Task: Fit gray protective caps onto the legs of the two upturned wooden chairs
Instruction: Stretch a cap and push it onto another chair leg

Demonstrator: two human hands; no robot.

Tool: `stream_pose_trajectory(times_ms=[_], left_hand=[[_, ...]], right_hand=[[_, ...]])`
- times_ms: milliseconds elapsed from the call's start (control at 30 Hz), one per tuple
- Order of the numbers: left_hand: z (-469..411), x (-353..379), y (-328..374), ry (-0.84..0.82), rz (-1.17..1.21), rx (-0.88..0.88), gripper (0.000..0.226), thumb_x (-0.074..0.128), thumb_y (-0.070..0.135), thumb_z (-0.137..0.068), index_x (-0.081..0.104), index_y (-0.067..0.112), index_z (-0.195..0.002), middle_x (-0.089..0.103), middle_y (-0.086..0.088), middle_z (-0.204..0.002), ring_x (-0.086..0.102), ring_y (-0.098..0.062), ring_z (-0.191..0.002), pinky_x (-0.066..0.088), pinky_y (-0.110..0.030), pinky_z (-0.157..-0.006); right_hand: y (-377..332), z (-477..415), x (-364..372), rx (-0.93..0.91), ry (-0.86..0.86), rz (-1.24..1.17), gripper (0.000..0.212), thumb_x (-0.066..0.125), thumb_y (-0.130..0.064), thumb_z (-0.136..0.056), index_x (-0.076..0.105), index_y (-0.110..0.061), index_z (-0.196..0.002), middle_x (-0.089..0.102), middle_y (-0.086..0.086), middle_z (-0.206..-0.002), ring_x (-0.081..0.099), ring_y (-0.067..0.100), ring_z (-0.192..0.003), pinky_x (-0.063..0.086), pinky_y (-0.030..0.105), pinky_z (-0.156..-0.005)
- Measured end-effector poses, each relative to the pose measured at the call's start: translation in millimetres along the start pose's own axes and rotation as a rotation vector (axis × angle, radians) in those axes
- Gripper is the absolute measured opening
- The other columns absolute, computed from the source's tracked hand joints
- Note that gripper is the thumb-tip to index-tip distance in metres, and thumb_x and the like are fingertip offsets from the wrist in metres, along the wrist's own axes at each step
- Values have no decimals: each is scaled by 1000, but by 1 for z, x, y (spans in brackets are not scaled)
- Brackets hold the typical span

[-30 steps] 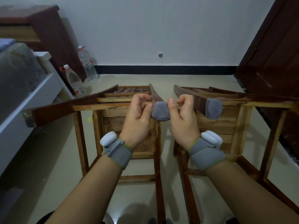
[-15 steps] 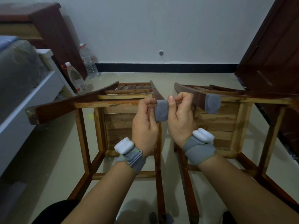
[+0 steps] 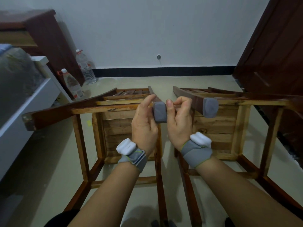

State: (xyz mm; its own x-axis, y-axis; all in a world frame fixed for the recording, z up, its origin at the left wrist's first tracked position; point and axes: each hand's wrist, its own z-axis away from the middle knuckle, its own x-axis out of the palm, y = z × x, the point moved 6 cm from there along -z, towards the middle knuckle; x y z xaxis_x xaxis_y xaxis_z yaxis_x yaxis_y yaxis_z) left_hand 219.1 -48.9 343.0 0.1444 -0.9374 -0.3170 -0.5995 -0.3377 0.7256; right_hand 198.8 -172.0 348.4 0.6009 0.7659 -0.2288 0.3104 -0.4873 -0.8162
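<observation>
Two upturned wooden chairs stand side by side on the floor, the left chair [image 3: 85, 110] and the right chair [image 3: 242, 104], legs pointing toward me. A gray cap [image 3: 159, 112] sits on the end of the left chair's near right leg. My left hand [image 3: 144, 123] presses its left side, fingers stretched up along the leg. My right hand [image 3: 179, 118] pinches its right side, thumb on the cap and fingers curled behind. A second gray cap [image 3: 210, 108] covers a leg end of the right chair. The left chair's far-left leg end [image 3: 28, 122] shows bare dark wood.
Two plastic water bottles [image 3: 72, 84] stand by the wall at the left, beside a dark wooden cabinet [image 3: 49, 38]. A white bed frame [image 3: 24, 102] runs along the left. A dark door [image 3: 278, 54] leans in at the right. Pale floor lies between the chairs.
Both hands stayed on the cap at the leg end. My left fingers have straightened from a tight pinch to lie along the cap. The view has shifted slightly.
</observation>
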Motion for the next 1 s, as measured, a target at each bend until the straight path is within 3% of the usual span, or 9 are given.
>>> stream_pose_trajectory(times_ms=[167,333,600,700,767,867,1000], left_hand=[[-9,1,-2,44,6,-52,41,44,7,-95,48,25,-132,61,-1,-94,58,-9,-78,46,-18,-68],[-11,-8,0,164,-30,-146,25,52,12,-95,55,23,-118,61,16,-84,63,-3,-79,55,-28,-65],[-21,-9,3,203,-66,-195,22,55,14,-94,57,21,-114,61,16,-82,62,2,-77,53,-19,-64],[-22,-6,3,210,-122,-216,21,53,18,-94,57,24,-114,63,11,-89,63,-5,-82,56,-31,-70],[-25,-17,-17,265,-156,-355,20,54,18,-92,60,25,-110,67,4,-94,63,-16,-88,55,-42,-77],[-30,-41,-43,339,19,-610,15,54,12,-92,62,20,-102,69,2,-93,64,-13,-87,54,-40,-86],[-29,-33,-23,170,246,-608,19,52,8,-94,61,24,-98,71,-1,-99,66,-12,-87,52,-27,-69]], right_hand=[[4,-8,7,11,-16,7,14,49,-17,-98,35,-13,-98,49,-16,-69,55,-14,-64,36,2,-55],[4,-9,7,-2,-16,16,14,49,-16,-98,35,-13,-99,48,-17,-69,54,-19,-66,34,-1,-55],[1,-10,6,54,-77,-24,13,45,-18,-100,34,-13,-103,53,-16,-64,55,-15,-63,37,2,-56],[3,-12,4,133,-147,-68,12,42,-22,-101,34,-13,-106,53,-13,-65,54,-12,-62,39,6,-54],[4,-13,2,186,-174,-88,13,41,-23,-102,36,-14,-109,52,-14,-70,54,-14,-63,39,7,-54],[7,-16,1,225,-161,-56,15,42,-25,-102,40,-14,-111,52,-14,-72,53,-15,-63,40,8,-54],[23,-32,-1,319,-44,16,14,47,-32,-99,48,-21,-108,53,-13,-69,54,-1,-60,47,26,-65]])
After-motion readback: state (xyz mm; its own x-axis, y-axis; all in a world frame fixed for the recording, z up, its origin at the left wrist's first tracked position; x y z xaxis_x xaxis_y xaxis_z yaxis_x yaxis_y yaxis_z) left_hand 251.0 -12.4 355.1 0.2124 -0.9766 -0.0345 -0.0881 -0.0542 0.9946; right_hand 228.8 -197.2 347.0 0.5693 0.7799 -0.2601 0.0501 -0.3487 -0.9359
